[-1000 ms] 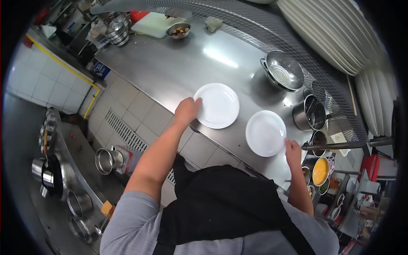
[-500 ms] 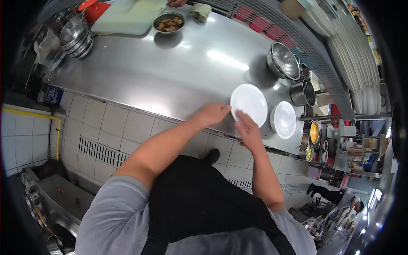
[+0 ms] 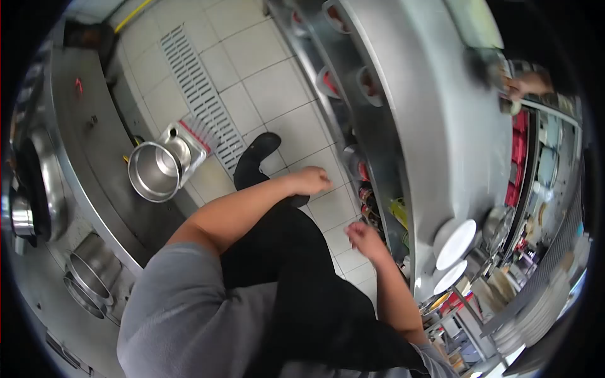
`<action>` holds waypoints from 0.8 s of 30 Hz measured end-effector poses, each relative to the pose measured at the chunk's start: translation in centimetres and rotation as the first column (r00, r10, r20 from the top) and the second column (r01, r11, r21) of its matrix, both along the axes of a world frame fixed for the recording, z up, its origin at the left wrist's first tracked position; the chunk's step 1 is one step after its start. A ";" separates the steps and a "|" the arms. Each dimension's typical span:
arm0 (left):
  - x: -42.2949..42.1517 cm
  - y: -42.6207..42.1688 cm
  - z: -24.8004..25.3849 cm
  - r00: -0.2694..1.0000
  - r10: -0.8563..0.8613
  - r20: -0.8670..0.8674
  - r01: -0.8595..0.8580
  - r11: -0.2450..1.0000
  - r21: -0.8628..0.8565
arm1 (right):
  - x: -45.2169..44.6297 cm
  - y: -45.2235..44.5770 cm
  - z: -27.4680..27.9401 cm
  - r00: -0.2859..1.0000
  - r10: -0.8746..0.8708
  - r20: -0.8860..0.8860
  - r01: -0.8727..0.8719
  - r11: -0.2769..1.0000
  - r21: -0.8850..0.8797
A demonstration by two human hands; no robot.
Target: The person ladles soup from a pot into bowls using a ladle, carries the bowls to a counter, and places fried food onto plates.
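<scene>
My left hand is held in the air above the tiled floor, its fingers curled together, and nothing shows in it. Lower and to the right, my right hand also hangs over the floor with bent fingers; whether they are closed is hard to tell. Neither hand touches a plate. Two white plates, one above the other, lie at the lower end of the steel counter, right of my right hand.
On the left stand a steel pot and, on another steel surface, more pots. A floor drain crosses the tiles. Shelves with containers run under the counter. Another person's hand shows at the upper right.
The view has swung left, so the counter and plates appear farther right. Both my hands have come away from the plates and now hang over the floor.
</scene>
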State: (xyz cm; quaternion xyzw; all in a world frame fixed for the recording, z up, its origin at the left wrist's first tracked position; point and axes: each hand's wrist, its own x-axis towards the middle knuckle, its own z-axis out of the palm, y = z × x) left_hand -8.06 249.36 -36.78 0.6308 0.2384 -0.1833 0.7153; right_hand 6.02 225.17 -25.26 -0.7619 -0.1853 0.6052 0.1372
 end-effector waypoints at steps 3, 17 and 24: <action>-0.6 0.8 -6.0 0.978 0.206 -0.033 -0.203 0.977 0.061 | 2.8 3.5 -7.8 0.921 -0.385 -0.068 0.387 0.922 0.024; 24.9 36.3 -19.0 0.846 0.470 0.250 -0.532 0.723 0.441 | 16.9 23.1 -26.0 0.367 -0.848 -0.383 0.867 0.162 0.472; 20.9 35.6 -15.8 0.854 0.492 0.167 -0.516 0.762 0.391 | 12.4 20.7 -22.8 0.320 -0.939 -0.128 0.865 0.235 0.443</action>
